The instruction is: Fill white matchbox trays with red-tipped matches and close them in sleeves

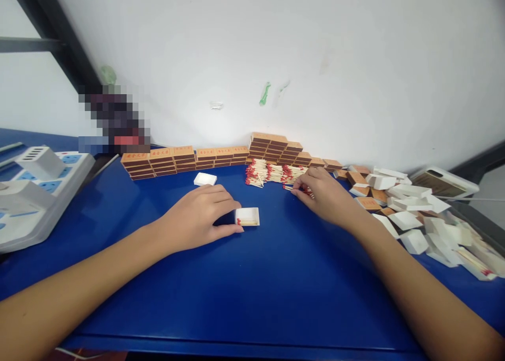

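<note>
A small white matchbox tray (248,216) lies on the blue table, with a few red-tipped matches along its near side. My left hand (201,213) grips the tray's left end between thumb and fingers. Farther right, my right hand (321,192) is at the right edge of a heap of red-tipped matches (276,173), its thumb and fingertips pinched at some matches. Another white tray (205,179) rests beyond my left hand.
Stacked orange matchboxes (173,160) line the wall. Loose white trays and orange sleeves (410,203) pile up on the right, beside a phone-like object (444,182). A white power strip (47,203) with plugs stands at the left. The blue table (252,298) ends nearby.
</note>
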A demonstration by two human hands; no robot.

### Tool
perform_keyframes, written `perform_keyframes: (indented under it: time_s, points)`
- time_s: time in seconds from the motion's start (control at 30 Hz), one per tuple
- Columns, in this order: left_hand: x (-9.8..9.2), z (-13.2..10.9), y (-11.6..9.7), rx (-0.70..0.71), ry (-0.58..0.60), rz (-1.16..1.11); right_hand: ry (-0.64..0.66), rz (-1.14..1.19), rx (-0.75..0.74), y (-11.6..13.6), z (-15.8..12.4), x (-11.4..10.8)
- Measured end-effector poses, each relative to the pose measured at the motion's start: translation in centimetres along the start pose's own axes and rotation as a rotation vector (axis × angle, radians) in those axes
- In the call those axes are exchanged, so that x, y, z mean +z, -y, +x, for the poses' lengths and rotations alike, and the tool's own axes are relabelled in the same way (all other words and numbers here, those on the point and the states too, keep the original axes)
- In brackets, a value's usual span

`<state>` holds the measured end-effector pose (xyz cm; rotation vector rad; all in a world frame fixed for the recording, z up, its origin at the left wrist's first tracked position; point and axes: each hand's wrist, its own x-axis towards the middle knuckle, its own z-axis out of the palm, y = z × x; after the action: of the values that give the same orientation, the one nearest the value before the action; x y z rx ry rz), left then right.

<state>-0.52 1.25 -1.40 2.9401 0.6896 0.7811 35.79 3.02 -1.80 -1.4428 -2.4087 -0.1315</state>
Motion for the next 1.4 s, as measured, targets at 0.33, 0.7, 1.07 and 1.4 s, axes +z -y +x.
perform_keyframes:
  time_s: [0.33, 0.7, 1.07, 1.4]
  points:
    - [-0.2, 0.1, -0.2, 0.009, -0.002, -0.006, 0.007, 0.026, 0.026, 0.0, 0.2, 0.1]
    - [-0.1, 0.0, -0.2, 0.02, 0.0, 0.005, 0.024, 0.011, 0.018, -0.4, 0.4, 0.5]
    - [0.0, 0.2, -0.3, 0.018, -0.002, 0.016, -0.121, 0.217, -0.161, 9.7, -0.5, -1.6]
    - [0.2, 0.3, -0.5, 0.022, -0.009, 0.012, -0.089, -0.073, -0.294, 12.0, -0.5, 0.5]
